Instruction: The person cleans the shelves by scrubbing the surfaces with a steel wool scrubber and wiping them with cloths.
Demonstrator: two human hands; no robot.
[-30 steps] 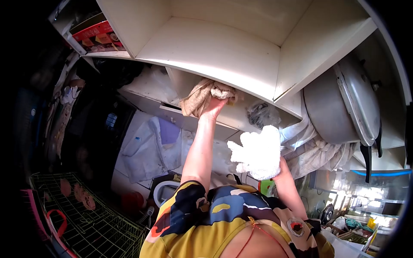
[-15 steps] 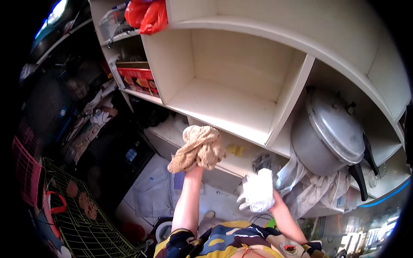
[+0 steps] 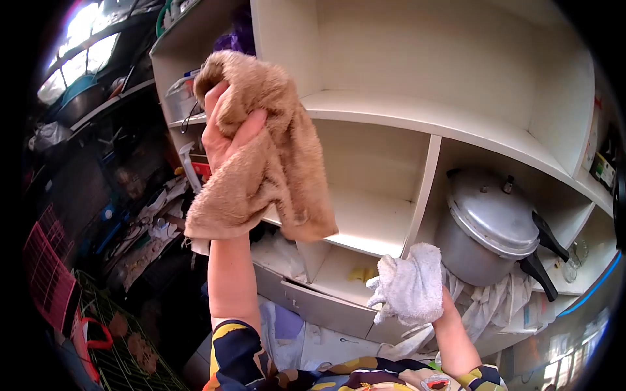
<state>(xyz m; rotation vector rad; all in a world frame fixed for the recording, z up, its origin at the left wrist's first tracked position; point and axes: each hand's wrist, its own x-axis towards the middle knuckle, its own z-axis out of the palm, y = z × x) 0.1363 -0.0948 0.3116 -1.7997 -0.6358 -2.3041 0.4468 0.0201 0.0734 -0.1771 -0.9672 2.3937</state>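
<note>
My left hand [image 3: 220, 135] is closed on a tan terry towel [image 3: 297, 176], raised in front of the shelf unit [image 3: 417, 120]. The towel hangs in loose folds, with the thumb and some fingers showing against it. Lower down on the right, a white fluffy cloth [image 3: 414, 287] is bunched over my right hand [image 3: 447, 311]. It hides the fingers, and only the wrist side shows. This hand is in front of the lower shelf, left of a large metal pressure cooker [image 3: 492, 218] with black handles.
Crumpled whitish cloth [image 3: 492, 303] lies beneath the pressure cooker. A yellow item [image 3: 362, 275] sits in the low compartment above a drawer front [image 3: 326, 306]. Wire cages [image 3: 49, 267] stand at lower left, with a cluttered dark surface [image 3: 153, 244] behind. A glass item [image 3: 575, 260] stands at far right.
My left hand has lifted the tan towel up and to the left, and the towel has fallen open. My right hand has shifted slightly right with the white cloth. The view has tilted upward.
</note>
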